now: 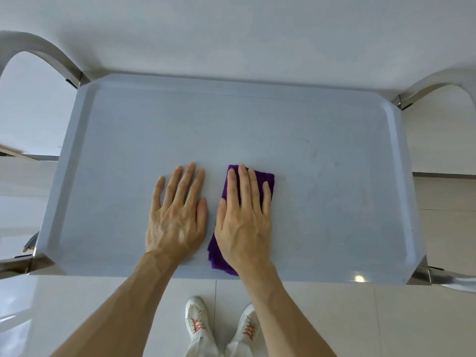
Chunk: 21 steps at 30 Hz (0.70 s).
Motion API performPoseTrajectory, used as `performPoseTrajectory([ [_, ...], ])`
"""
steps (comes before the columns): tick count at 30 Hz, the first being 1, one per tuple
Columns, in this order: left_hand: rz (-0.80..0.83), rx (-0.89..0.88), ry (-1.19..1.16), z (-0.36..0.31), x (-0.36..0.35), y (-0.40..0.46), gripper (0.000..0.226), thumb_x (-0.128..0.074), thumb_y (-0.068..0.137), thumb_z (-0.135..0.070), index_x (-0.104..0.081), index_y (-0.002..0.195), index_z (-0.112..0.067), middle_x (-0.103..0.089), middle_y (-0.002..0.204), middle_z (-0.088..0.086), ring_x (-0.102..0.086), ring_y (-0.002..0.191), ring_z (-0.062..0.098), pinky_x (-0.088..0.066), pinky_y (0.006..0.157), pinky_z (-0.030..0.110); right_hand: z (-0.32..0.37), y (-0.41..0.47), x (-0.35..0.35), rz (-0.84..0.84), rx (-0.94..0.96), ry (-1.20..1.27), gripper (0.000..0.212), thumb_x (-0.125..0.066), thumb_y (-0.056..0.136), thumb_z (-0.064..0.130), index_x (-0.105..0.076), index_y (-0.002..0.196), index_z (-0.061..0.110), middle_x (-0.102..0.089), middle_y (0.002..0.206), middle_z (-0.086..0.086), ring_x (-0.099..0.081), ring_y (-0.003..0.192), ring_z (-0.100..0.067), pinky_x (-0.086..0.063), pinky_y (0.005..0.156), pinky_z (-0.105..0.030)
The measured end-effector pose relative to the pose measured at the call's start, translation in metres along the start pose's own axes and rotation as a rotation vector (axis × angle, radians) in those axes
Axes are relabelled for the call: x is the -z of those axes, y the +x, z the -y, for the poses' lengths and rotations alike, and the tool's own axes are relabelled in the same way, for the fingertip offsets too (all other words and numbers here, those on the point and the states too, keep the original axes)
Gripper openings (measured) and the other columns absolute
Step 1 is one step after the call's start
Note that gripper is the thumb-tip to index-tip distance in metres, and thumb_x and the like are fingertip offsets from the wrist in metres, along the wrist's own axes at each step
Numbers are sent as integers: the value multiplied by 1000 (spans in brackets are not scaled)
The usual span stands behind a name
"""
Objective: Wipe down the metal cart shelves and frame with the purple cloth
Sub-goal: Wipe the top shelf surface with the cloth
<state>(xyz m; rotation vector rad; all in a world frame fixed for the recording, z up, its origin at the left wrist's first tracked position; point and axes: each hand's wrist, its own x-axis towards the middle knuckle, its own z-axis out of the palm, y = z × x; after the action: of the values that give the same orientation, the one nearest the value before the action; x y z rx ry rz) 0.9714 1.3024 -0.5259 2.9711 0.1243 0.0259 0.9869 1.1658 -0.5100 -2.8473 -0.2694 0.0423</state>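
While both palms lie flat on the top shelf of the metal cart, the right hand presses the purple cloth against the metal with its fingers straight and slightly spread, not curled around the fabric. Folded into a narrow strip, the cloth sits on the near half of the shelf, a little right of the shelf's centre; one end shows beyond the fingertips and the other emerges below the heel of the hand, close to the shelf's near rim. Just to the left of the cloth, the left hand rests directly on the bare shelf surface, fingers extended and lightly apart, holding nothing; the two thumbs lie side by side with a narrow gap between them. Raised bevelled edges border the shelf on all four sides, with cut corners. Curved frame tubes of polished metal rise beyond the shelf's far left corner and far right corner, and further tubing appears at both near corners. Below the shelf's near rim, a pair of white shoes with orange laces stands on a pale tiled floor.
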Motion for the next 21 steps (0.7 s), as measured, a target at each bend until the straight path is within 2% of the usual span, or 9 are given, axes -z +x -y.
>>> performPoseTrajectory([
  [3, -25, 6, -15, -1, -1, 0, 55, -29, 100, -31, -32, 153, -16, -29, 160, 3, -21, 149, 20, -14, 122, 47, -20, -13, 0, 0, 53, -51, 52, -29, 106, 29, -26, 155, 12, -25, 163, -8, -15, 152, -21, -19, 122, -47],
  [7, -65, -1, -27, 0, -4, 0, 54, -32, 100, -31, -33, 152, -16, -29, 160, 3, -22, 149, 21, -15, 122, 48, -89, -18, 20, 41, 155, -110, 52, -30, 105, 31, -29, 154, 13, -26, 162, -5, -19, 152, -19, -22, 122, -47],
  [9, -80, 2, -31, 0, -5, 0, 54, -33, 99, -30, -34, 151, -16, -30, 160, 3, -23, 149, 21, -15, 121, 48, -124, 5, 33, 20, 131, -140, 52, -32, 105, 30, -33, 153, 11, -30, 161, -7, -25, 150, -22, -23, 121, -47],
  [11, -90, 0, -28, 1, -6, 1, 54, -33, 99, -30, -34, 151, -16, -30, 160, 3, -24, 149, 21, -15, 121, 48, -138, 40, 37, -5, 27, -178, 52, -31, 104, 29, -34, 152, 10, -32, 160, -9, -28, 149, -25, -22, 121, -49],
  [14, -92, -6, -23, 2, -8, 1, 55, -31, 99, -31, -33, 152, -17, -29, 160, 3, -23, 149, 22, -14, 122, 48, -116, 84, 29, -19, -194, -204, 55, -27, 104, 32, -26, 155, 12, -23, 163, -7, -19, 151, -23, -12, 123, -49],
  [16, -93, -8, -23, 2, -8, 1, 55, -30, 99, -31, -32, 152, -17, -29, 160, 3, -23, 149, 22, -14, 122, 48, -87, 84, 20, -31, -222, -197, 56, -27, 104, 36, -25, 156, 14, -19, 164, -5, -15, 152, -22, -7, 123, -48],
  [19, -109, -7, -23, 2, -7, 1, 54, -32, 99, -30, -34, 151, -16, -31, 159, 5, -25, 149, 22, -16, 121, 49, -43, 36, 6, -32, -20, -137, 59, -36, 102, 36, -29, 154, 11, -23, 163, -6, -16, 152, -23, -11, 122, -50],
  [21, -113, -7, -26, 2, -7, 0, 54, -32, 99, -30, -34, 151, -15, -32, 159, 5, -25, 148, 22, -17, 121, 49, -30, -7, 4, 32, 127, -89, 61, -39, 101, 37, -27, 155, 12, -21, 164, -4, -13, 153, -22, -14, 122, -51],
])
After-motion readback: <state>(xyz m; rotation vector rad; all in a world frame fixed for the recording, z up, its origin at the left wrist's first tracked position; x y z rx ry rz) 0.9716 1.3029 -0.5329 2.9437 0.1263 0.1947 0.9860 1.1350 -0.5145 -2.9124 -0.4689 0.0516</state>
